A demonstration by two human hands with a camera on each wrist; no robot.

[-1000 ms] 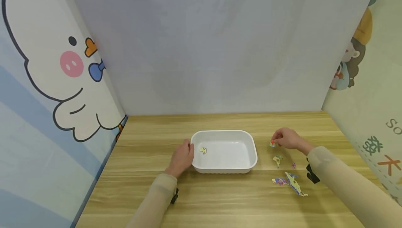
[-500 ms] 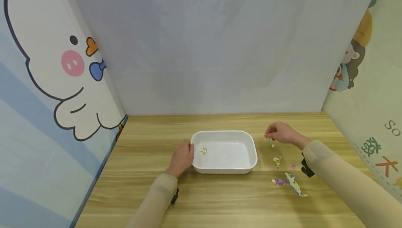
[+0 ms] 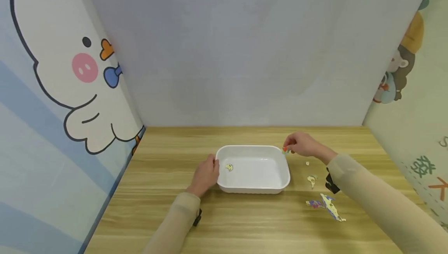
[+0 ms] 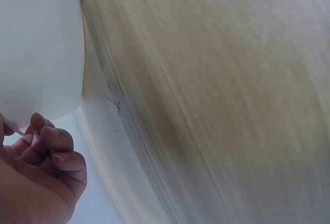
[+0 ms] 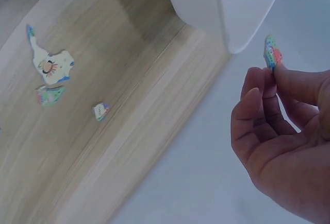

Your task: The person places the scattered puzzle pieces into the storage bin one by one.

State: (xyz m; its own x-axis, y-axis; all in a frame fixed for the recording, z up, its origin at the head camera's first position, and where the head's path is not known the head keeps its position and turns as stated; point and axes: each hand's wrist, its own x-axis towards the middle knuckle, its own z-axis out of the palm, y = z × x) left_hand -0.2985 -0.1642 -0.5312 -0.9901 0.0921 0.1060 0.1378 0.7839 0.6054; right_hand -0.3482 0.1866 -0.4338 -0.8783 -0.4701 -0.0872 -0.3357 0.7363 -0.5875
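Observation:
A white rectangular tray (image 3: 259, 172) sits on the wooden table. My left hand (image 3: 204, 174) grips its left rim; in the left wrist view, that hand (image 4: 44, 177) shows its fingers curled under the rim. With thumb and fingertips, my right hand (image 3: 303, 145) pinches a small, flat, irregular puzzle piece (image 5: 272, 52), green with dots and a red patch. This piece is at the tray's upper right corner, by the rim. One pale puzzle piece (image 3: 229, 167) lies inside the tray, towards its left end.
Right of the tray lie several loose pieces: a tiny pale one (image 3: 307, 163), a cream one (image 3: 311, 181), a blue-and-pink one (image 3: 315, 204) and a long pale one with blue edges (image 3: 331, 208). A grey curtain (image 3: 224, 51) hangs behind the table.
My right hand has carried the green-and-red puzzle piece left, from the table to the tray's right rim. A tiny pale piece it covered now shows. My left hand stays on the tray.

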